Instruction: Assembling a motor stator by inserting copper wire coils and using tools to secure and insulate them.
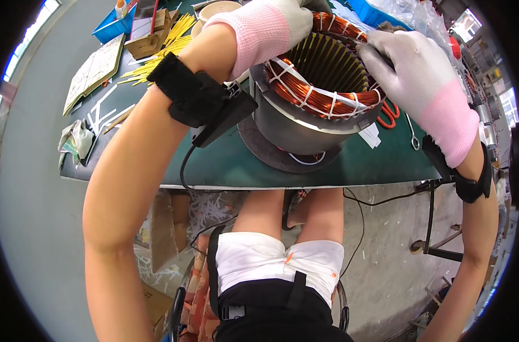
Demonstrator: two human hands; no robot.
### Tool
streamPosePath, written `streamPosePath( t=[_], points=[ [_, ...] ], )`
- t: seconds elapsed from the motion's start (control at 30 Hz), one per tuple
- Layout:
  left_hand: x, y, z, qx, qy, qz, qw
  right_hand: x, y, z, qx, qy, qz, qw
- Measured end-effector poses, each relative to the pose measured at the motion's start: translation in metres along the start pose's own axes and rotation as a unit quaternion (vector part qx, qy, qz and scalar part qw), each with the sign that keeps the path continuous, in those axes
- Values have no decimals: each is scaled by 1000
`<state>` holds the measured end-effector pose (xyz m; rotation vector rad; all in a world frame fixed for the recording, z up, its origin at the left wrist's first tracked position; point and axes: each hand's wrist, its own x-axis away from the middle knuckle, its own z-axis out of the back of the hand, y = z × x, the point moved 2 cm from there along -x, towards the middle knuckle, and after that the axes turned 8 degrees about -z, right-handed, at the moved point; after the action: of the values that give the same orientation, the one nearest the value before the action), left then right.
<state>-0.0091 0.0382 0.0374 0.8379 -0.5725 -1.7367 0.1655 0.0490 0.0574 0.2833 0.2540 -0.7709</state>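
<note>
A motor stator with a grey metal housing stands on a round dark base on the green table. Its ring of copper winding is bound with white cord, and yellowish strips line the bore. Both my hands wear white gloves with pink cuffs and grey fingers. At the far left of the ring is my left hand; its fingers are mostly hidden at the upper edge. My right hand is closed at the ring's right side, thumb and fingers bent together. What lies between them is too small to tell.
Red-handled scissors and a metal wrench-like tool lie right of the stator. Yellow strips, an open booklet and a blue bin are at left. Clear plastic bags lie far right. A black cable hangs from my left wrist device.
</note>
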Motion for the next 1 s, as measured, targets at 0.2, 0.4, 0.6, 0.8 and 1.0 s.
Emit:
streamPosePath(
  t=[0.2,0.4,0.6,0.8,1.0],
  points=[
    [-11,-28,-6,46,3,-67,997,7,7,-11,-26,25,-26,999],
    [-6,-22,-4,112,-15,-108,988,4,3,-13,-5,30,-56,998],
    [-2,-6,0,22,-13,-74,997,8,24,-7,-98,0,-28,995],
    [-16,-39,7,-26,-68,-163,984,62,53,-14,-410,-77,-187,889],
    [-39,-31,-3,130,-191,-160,960,96,52,-52,-492,-28,-282,823]
  ],
)
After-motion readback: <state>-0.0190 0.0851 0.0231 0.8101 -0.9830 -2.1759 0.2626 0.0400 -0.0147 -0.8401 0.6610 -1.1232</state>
